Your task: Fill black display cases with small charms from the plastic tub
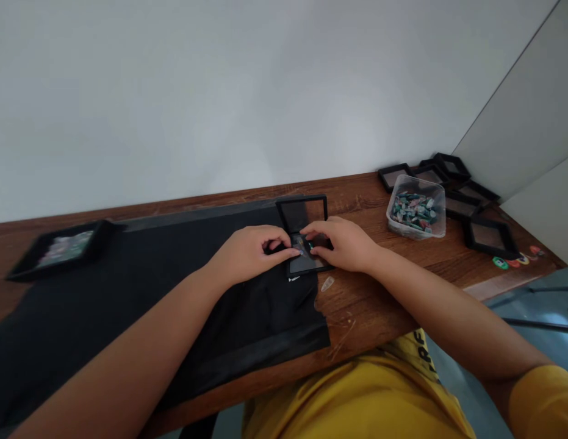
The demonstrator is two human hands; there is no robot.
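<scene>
A small black hinged display case (305,208) with clear panes stands opened up, its lid tilted back and its lower half on the table. My left hand (254,251) is at the case's left side, fingers curled and thumb stretched over the lower pane. Whatever its fingertips pinch is too small to make out. From the right, my right hand (345,244) reaches over the lower half, thumb and forefinger bent and apart. A tiny green piece (310,245) shows beside its thumb tip. Just below the case lies a clear pointed piece (327,283).
A clear plastic tub (438,210) of small glossy green and pink pieces stands right. Several black display cases (487,236) lie around it, with small coloured tags (500,263) nearby. Left, a filled black case (64,250) rests on a black cloth (174,244). A white wall stands behind.
</scene>
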